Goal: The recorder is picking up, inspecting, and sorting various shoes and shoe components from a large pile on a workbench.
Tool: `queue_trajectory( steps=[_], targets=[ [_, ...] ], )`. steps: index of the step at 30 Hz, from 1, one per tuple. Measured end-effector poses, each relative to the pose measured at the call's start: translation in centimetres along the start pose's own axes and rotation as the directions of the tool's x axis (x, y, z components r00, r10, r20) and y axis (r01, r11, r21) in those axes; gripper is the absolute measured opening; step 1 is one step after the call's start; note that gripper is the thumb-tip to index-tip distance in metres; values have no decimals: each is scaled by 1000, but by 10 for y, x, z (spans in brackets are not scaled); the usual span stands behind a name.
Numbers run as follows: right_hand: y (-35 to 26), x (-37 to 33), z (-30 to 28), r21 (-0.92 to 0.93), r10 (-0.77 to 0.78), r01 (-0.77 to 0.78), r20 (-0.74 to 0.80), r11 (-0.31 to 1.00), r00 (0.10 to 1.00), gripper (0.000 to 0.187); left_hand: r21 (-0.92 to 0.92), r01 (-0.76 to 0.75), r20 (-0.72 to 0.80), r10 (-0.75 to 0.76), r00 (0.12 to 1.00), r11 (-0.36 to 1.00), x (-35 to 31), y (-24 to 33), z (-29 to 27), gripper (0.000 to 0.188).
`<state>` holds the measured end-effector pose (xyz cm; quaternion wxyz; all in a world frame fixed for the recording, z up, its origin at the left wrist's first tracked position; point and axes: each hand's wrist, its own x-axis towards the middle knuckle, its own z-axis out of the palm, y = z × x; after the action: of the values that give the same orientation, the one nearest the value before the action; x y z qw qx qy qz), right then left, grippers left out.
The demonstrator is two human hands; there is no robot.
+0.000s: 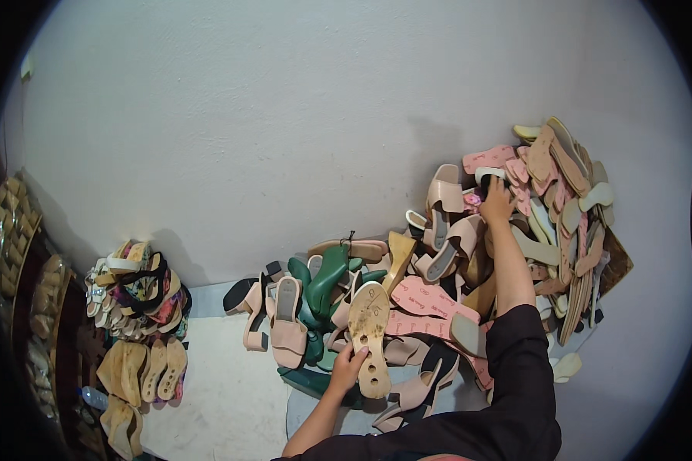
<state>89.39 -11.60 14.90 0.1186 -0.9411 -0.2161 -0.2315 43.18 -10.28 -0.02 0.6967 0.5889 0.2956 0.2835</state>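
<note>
A pale wooden shoe sole (367, 326) with several round holes and dark stains stands tilted in front of me, my left hand (347, 370) closed around its lower edge. My right hand (497, 203) reaches to the upper part of the shoe pile, its fingers apart and bent at a black piece with a white rim (491, 174). Beside those fingertips is a pink flowered piece (473, 201). Just left of it lie beige open-toe heeled sandals (445, 192). Below my right forearm, pink printed soles (425, 297) lie flat.
Green shoe lasts (329, 278) lie among sandals at the middle. A high heap of loose soles (565, 200) leans at the right wall. At left, flowered sandals (150, 292) and wooden soles (154, 369) are stacked beside a white sheet (223, 376). Shelves with wrapped shoes (50, 307) stand far left.
</note>
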Motion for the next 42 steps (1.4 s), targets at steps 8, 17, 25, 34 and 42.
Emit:
queue_trajectory(
  steps=[8,17,25,34,42],
  targets=[
    [14,19,24,-220,-202,138,-301,966,932,37,-83,29,5,-29,1000,996,2,-14,-10,33],
    [79,3,-27,308,-14,50,-116,950,993,45,-131,67,16,-66,998,989,-20,4,-8,31],
    [123,43,-44,702,-32,270,-332,659,943,35,-234,46,14,-44,999,971,-25,14,-4,28],
    [34,-57,-198,999,-257,52,-50,4,965,38,-241,-41,-48,30,998,970,-39,25,-10,30],
    [-37,-226,-208,989,-553,-132,75,-63,830,36,-117,-179,-92,169,981,977,-80,31,-15,36]
  ],
)
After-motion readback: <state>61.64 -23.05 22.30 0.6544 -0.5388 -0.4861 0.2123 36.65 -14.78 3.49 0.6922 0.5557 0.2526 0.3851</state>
